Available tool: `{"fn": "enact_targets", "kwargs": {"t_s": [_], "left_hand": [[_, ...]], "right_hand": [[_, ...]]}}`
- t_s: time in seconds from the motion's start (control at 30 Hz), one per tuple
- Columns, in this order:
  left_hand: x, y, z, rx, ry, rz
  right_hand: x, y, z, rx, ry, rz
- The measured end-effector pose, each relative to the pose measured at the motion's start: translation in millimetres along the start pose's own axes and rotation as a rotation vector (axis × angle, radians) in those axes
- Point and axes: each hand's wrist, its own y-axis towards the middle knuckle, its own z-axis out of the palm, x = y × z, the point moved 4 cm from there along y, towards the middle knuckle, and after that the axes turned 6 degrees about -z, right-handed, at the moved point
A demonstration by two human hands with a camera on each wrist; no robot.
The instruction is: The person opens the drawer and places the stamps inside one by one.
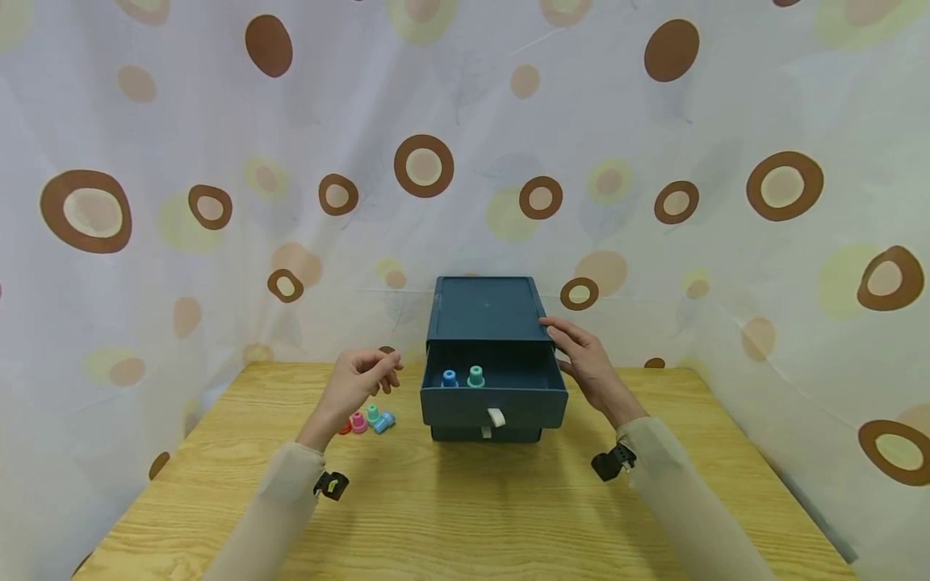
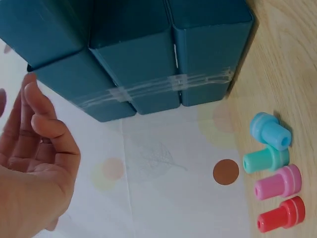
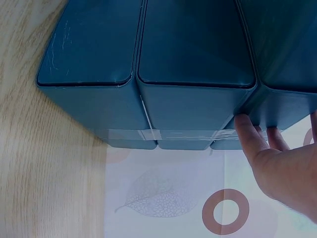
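Right hand [image 1: 590, 365] fingers straight, braced against right side of blue drawer unit [image 1: 488, 311], top drawer [image 1: 494, 386] pulled open holding two stamps; left hand [image 1: 358, 381] loosely curled, empty, above four stamps [image 1: 366, 420] at left; risk: knocking stamps over, unit sliding.

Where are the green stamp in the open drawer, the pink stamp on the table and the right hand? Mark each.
green stamp [image 1: 475, 376]: head view, on its body.
pink stamp [image 2: 278, 181]: left wrist view, mid-body.
right hand [image 1: 585, 361]: head view, back of the hand.
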Motion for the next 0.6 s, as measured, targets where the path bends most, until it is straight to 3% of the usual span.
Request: {"fn": "enact_targets", "kwargs": {"t_s": [0.27,0.4,0.6], "left_hand": [[26.2,-6.3,-11.2,0.169,0.108,-0.182],[36.2,-8.8,-14.6,0.223,0.121,-0.225],[47.7,-10.1,-21.6,0.246,0.123,-0.253]], "right_hand": [[0,2,1,0.000,0.007,0.000],[-1,2,1,-0.001,0.010,0.002],[0,0,1,-0.010,0.006,0.002]]}}
